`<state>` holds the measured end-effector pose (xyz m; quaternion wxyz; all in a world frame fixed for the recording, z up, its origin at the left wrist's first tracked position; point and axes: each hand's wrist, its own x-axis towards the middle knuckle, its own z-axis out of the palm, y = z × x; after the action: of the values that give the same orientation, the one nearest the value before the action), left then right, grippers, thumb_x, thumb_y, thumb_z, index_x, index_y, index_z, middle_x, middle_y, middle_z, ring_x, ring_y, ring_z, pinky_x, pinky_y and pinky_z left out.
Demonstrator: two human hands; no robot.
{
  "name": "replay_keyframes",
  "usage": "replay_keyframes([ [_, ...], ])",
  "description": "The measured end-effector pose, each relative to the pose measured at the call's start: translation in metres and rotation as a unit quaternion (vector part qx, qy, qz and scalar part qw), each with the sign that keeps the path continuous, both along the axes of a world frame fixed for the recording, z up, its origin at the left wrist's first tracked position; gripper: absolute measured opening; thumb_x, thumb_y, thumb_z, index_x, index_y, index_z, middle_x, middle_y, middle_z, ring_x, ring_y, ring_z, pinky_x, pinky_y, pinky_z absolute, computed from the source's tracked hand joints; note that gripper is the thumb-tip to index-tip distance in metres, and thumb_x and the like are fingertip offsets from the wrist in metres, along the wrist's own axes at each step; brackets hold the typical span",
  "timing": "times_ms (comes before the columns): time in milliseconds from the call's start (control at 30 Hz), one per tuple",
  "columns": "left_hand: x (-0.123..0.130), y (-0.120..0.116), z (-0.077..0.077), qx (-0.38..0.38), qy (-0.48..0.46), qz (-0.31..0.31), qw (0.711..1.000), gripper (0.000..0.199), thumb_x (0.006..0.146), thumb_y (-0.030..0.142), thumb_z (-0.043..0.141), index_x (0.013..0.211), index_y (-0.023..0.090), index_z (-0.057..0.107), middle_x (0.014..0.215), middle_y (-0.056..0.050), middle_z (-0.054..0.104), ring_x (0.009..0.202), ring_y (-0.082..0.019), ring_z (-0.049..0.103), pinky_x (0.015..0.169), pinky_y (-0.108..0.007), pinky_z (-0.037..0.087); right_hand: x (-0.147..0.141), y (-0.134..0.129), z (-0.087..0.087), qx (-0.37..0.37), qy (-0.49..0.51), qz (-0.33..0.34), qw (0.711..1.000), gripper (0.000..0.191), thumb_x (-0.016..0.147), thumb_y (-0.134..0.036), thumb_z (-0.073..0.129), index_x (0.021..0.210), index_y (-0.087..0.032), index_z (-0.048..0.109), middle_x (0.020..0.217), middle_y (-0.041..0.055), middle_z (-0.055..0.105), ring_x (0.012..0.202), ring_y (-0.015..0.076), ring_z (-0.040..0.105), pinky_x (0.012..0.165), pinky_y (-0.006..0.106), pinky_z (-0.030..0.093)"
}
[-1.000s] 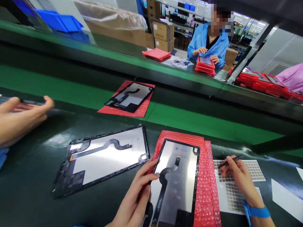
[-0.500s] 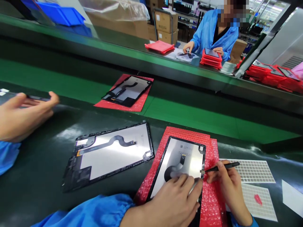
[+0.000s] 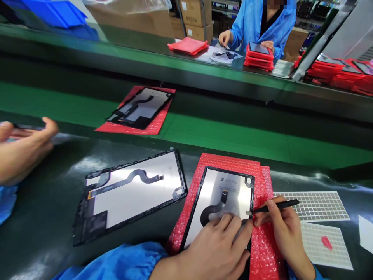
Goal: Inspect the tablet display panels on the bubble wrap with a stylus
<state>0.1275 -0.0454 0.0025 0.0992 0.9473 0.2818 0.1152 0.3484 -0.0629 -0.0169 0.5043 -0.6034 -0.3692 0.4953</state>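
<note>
A tablet screen panel [image 3: 214, 181], backside up with a silver back, black frame and dark flex cable [image 3: 223, 199], lies on red bubble-wrap bags [image 3: 264, 186]. My left hand [image 3: 211, 247] rests over its lower part, fingers extended and lying on the panel; that part is hidden underneath. Black tweezers [image 3: 276, 205] are pinched in my right hand [image 3: 281, 223]. Their tip meets the panel's right edge, where a small pale tab [image 3: 248, 213] sits; whether the tips grip it I cannot tell. Left of this lies a second screen panel [image 3: 128, 210] on the dark bench.
Sheets of small white stickers [image 3: 317, 205] lie at the right. Another panel [image 3: 154, 100] sits on red wrap across the green strip. Someone else's hand [image 3: 29, 149] holds a dark device at far left. Across the bench, a person in blue [image 3: 240, 23] works beside stacked red packs [image 3: 258, 58].
The view has shifted slightly, so the background sits higher. My hands and the tweezers stay almost in place on the panel. The person across has lifted a hand off the white sheet.
</note>
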Motion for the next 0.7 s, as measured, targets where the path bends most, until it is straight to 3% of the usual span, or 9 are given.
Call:
replay_keyframes([
  [533, 0.001, -0.004, -0.002, -0.007, 0.044, -0.003, 0.999, 0.067, 0.103, 0.039, 0.055, 0.156, -0.001, 0.047, 0.116, -0.018, 0.073, 0.098, -0.035, 0.070, 0.072, -0.043, 0.063, -0.009, 0.002, 0.004, 0.013, -0.005, -0.018, 1.000, 0.038, 0.101, -0.058, 0.076, 0.089, -0.024, 0.067, 0.075, 0.0075, 0.079, 0.058, 0.0231, 0.077, 0.056, 0.032, 0.065],
  [700, 0.001, 0.002, 0.008, -0.039, 0.061, -0.021, 0.997, 0.063, 0.103, 0.036, 0.056, 0.155, 0.001, 0.049, 0.122, -0.021, 0.072, 0.101, -0.036, 0.071, 0.074, -0.045, 0.065, 0.016, 0.000, 0.015, 0.035, 0.001, -0.081, 0.996, 0.039, 0.098, -0.062, 0.078, 0.091, -0.025, 0.068, 0.073, 0.0069, 0.078, 0.055, 0.0251, 0.075, 0.051, 0.035, 0.063],
])
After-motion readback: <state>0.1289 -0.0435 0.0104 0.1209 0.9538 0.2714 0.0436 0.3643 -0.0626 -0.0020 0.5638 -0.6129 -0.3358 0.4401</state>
